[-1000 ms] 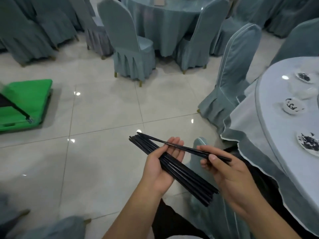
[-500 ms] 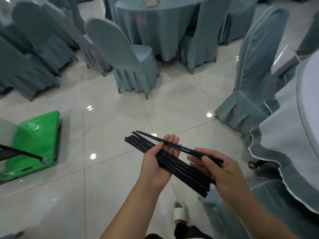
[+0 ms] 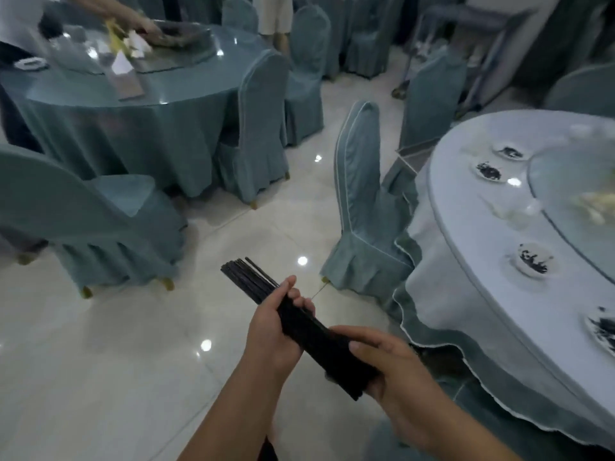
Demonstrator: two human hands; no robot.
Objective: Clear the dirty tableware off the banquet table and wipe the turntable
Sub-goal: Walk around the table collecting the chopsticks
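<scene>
Both hands grasp a bundle of black chopsticks point(image 3: 293, 322) over the floor: the left hand point(image 3: 273, 337) wraps its middle, the right hand point(image 3: 389, 371) clasps its near end. Dirty dishes point(image 3: 532, 259) wait on the banquet table point(image 3: 466, 294) to the right; collecting appears under way, and stowing the bundle likely comes next.

Readable text: none is found in the view.
Labels and brands: none can be made out.
Numbers and signs: none can be read.
</scene>
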